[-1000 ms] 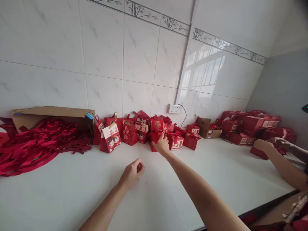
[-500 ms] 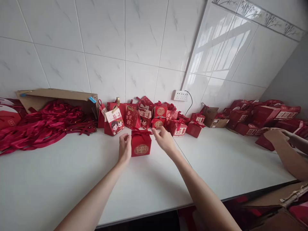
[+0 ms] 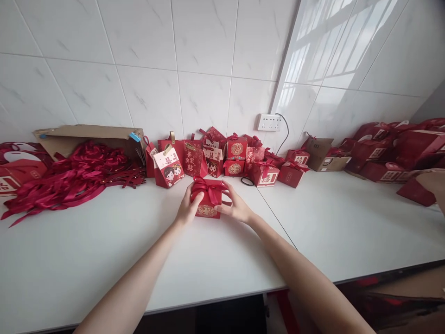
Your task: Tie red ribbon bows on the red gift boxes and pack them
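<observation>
In the head view a red gift box [image 3: 208,211] with a gold round emblem stands upright on the white table [image 3: 194,260], a red ribbon bow [image 3: 210,186] across its top. My left hand [image 3: 187,205] wraps its left side, thumb on the front near the bow. On the opposite side my right hand [image 3: 236,204] grips the box, its thumb at the front edge. The box's back and the fingertips behind it are hidden.
Several finished-looking red boxes and bags [image 3: 194,160] line the tiled wall. A heap of red ribbons [image 3: 76,178] lies at left before a cardboard box [image 3: 90,132]. More red boxes [image 3: 385,150] are piled at right, near a co-worker's arm [image 3: 433,183]. A socket strip [image 3: 269,122] is on the wall.
Both hands have closed in on the box's sides; before, my right fingers were pinched near the bow's right end. The view has shifted, and the co-worker's arm sits nearer the right edge.
</observation>
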`<action>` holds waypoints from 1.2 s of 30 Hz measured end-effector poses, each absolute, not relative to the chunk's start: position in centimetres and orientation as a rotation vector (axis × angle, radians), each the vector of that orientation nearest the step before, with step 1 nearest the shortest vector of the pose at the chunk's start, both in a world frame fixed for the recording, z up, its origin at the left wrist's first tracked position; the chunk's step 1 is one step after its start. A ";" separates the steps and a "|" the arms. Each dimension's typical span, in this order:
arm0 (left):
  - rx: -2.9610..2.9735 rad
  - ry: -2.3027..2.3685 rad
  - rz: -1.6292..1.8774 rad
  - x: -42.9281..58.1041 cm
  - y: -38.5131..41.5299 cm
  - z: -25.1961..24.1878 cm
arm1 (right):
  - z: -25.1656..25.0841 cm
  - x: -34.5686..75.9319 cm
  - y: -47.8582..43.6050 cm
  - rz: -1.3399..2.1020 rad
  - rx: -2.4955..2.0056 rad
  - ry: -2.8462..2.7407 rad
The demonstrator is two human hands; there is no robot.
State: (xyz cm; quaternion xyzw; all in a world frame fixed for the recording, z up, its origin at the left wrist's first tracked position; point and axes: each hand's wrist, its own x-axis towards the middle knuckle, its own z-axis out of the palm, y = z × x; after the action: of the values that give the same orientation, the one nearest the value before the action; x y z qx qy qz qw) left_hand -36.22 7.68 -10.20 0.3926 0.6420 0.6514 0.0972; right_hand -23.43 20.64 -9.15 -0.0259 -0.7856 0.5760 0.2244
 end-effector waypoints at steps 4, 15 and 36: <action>1.428 1.973 1.874 -36.1 7.2 -9.9 | -9.0 -23.0 21.3 1.364 0.047 -2.192; 1.487 1.989 1.863 -35.9 6.8 -9.7 | -8.0 -22.5 20.7 1.560 -0.070 -2.050; 1.317 1.815 1.889 -35.4 7.5 -9.6 | -9.0 -22.7 21.4 1.430 -0.055 -2.068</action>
State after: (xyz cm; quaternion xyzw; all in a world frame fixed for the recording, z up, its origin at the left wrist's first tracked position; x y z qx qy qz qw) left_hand -35.40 7.51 -9.55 0.4467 0.6157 0.6406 0.1048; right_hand -22.73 21.39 -8.98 -0.0207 -0.7822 0.5409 0.3084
